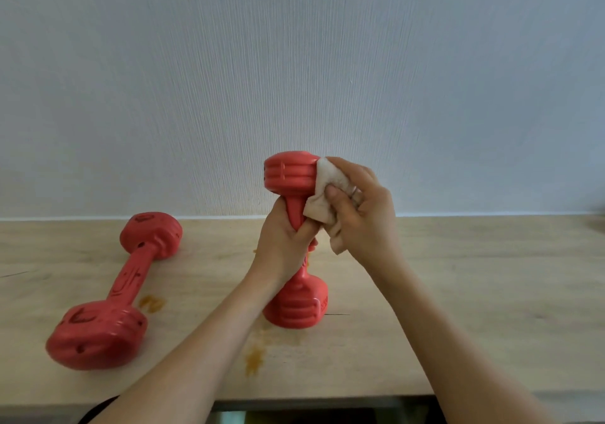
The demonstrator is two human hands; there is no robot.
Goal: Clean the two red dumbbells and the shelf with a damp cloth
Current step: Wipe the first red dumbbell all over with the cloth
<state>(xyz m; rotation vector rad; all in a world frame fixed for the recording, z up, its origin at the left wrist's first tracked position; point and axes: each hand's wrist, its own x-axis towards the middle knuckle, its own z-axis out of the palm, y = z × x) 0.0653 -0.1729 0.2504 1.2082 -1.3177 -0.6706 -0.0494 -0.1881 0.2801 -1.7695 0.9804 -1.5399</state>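
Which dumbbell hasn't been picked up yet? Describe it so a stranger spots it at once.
Start at the wooden shelf below the pale wall. On its left side a red dumbbell lying flat rests apart from both hands. Unlike the upright dumbbell being wiped, it lies on its side and bears dark scribbled marks.

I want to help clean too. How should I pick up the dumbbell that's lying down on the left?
Probably best to hold the lying dumbbell by its thin middle bar, coming down from above. It lies flat on the shelf, so the bar is open on top, and both fat ends look too wide for a hand to wrap round. The left hand grips the other dumbbell the same way, by its bar.
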